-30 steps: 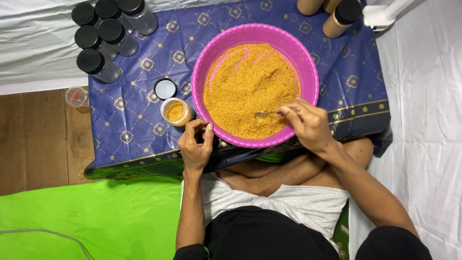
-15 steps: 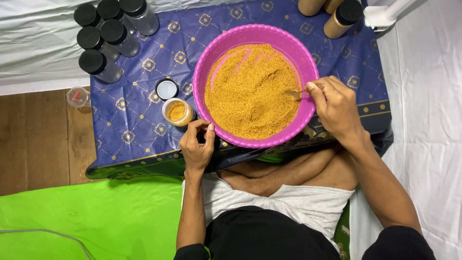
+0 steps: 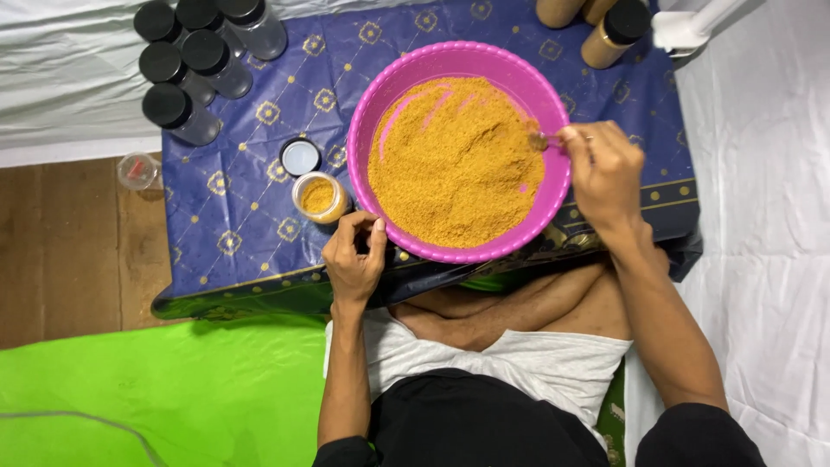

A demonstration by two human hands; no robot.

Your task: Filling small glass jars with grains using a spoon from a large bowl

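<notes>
Right hand (image 3: 605, 169) fingers pinch a spoon (image 3: 543, 140) (left hand (image 3: 354, 255) touches the basin (image 3: 380, 104)).

I sit on the floor over a low surface covered with a dark blue cloth (image 3: 233, 216) printed with gold diamond motifs and a gold-banded border along its near edge. White sheeting (image 3: 761, 225) lies crinkled to my right and across the top left behind the cloth, a strip of brown wooden floorboards (image 3: 69, 251) shows at left, and a bright green sheet (image 3: 156, 389) covers the floor at lower left. Light is even and fairly soft, with only faint shadows on the cloth and boards.
</notes>
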